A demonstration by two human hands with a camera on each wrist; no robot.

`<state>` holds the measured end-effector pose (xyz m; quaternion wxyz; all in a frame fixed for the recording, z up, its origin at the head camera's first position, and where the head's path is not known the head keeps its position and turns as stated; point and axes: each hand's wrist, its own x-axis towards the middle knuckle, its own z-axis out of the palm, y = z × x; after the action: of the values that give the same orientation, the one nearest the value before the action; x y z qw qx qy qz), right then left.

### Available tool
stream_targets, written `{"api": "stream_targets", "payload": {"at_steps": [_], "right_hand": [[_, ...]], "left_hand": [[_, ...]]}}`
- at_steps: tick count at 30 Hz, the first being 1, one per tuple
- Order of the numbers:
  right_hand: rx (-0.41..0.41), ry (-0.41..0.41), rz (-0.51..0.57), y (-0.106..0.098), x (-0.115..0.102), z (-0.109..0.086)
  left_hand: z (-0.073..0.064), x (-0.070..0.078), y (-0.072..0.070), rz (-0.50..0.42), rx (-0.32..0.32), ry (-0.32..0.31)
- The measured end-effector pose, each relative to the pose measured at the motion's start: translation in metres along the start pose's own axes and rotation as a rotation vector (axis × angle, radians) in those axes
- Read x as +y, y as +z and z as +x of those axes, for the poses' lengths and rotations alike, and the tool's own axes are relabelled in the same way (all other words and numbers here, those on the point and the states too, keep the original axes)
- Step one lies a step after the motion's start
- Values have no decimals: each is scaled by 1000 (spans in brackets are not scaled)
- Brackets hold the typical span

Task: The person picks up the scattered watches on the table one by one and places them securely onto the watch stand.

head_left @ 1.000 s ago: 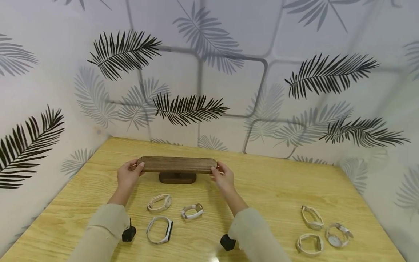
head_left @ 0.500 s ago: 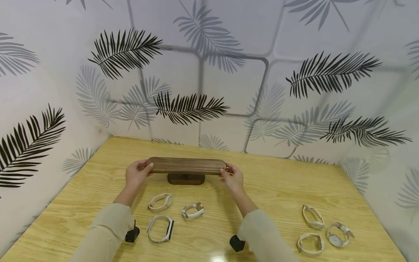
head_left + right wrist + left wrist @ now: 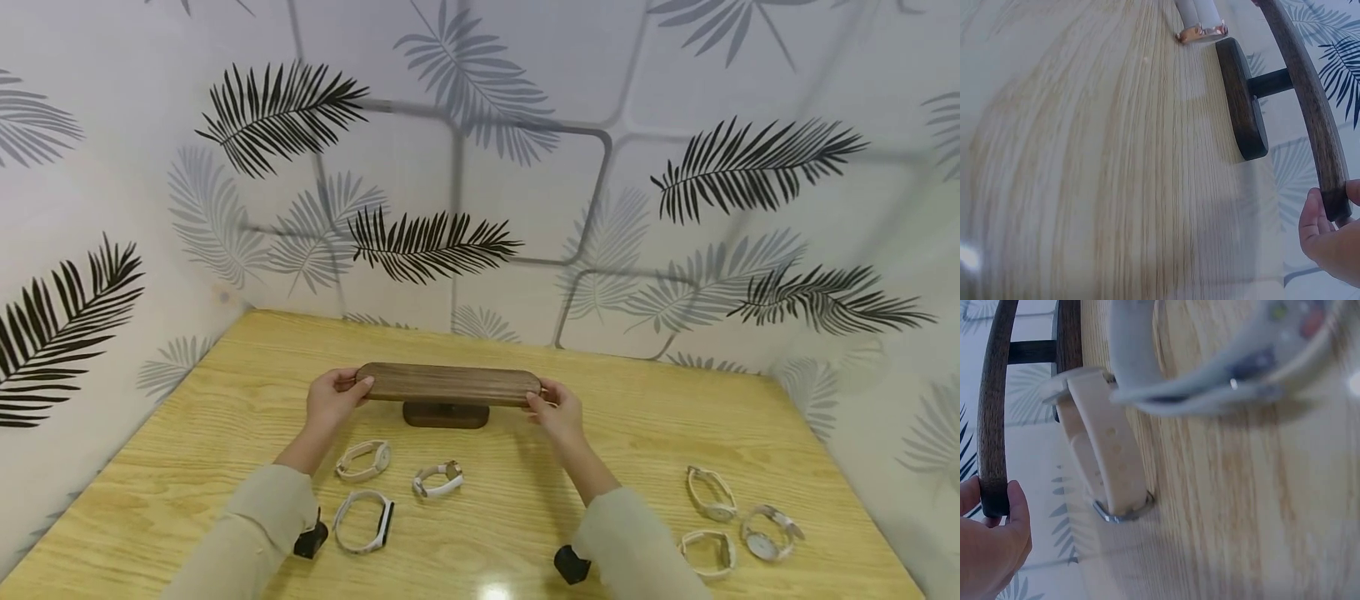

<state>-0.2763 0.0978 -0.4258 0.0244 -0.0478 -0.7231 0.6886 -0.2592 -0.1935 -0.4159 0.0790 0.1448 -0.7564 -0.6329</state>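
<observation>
A dark brown wooden display stand [image 3: 450, 384], with a long rounded top bar on a short post and oval base, stands toward the back of the table. My left hand [image 3: 330, 406] grips the bar's left end, thumb on the near face. At the other end, my right hand [image 3: 564, 414] holds it the same way. The left wrist view shows thumb and fingers of the left hand [image 3: 994, 550] around the bar's tip. In the right wrist view, the stand's base [image 3: 1242, 100] sits right at the wood surface, below the bar.
In front of the stand lie a cream-strapped watch [image 3: 382, 456], a white-strapped watch [image 3: 444, 488] and a pale fitness band [image 3: 386, 525]. Three more light-strapped watches, one with a round white dial [image 3: 761, 546], lie at the right. A leaf-patterned wall [image 3: 510, 208] rises behind the table [image 3: 637, 433].
The stand has shifted steadily to the right and slightly nearer, both hands moving with it and keeping their hold on its ends. The watches stay where they were.
</observation>
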Motion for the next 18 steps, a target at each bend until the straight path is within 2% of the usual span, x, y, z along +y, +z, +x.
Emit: {"api": "stream_targets", "payload": {"at_steps": [9, 18], "right_hand": [[-6, 15, -41, -26, 0, -5], [-13, 22, -69, -53, -1, -11]], "left_hand": [[-6, 1, 19, 45, -34, 3], [-20, 9, 36, 72, -83, 3]]}}
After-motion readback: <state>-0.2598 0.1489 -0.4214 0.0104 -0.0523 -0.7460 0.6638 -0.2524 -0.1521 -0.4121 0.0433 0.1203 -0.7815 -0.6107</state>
